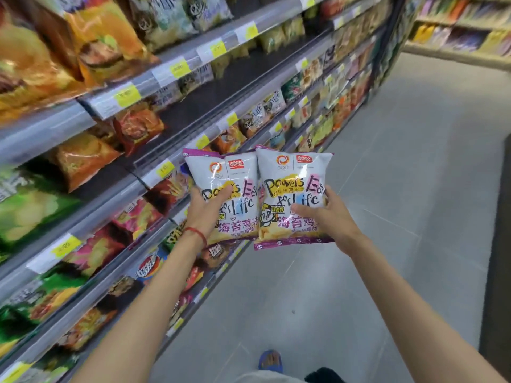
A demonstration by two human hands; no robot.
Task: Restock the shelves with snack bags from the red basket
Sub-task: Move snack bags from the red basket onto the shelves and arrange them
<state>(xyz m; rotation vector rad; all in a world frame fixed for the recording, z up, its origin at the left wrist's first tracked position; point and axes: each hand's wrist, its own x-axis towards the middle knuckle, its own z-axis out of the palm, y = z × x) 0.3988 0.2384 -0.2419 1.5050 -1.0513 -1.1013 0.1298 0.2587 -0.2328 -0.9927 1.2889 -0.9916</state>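
Two white and purple snack bags are held up side by side in front of the shelves. My left hand [206,208] grips the left snack bag [229,175] from its lower left side; a red string circles that wrist. My right hand [329,217] grips the right snack bag [293,186] from its lower right corner. The two bags touch along their inner edges, the right one slightly overlapping the left. Behind them, the second shelf [240,76] has a dark bare stretch. The red basket is not in view.
Tiered shelving [116,194] packed with several snack bags and yellow price tags runs along the left, receding into the distance. Grey tiled floor [401,189] fills the aisle on the right. Another stocked shelf [464,31] stands at the far end. My blue sandal [270,361] shows below.
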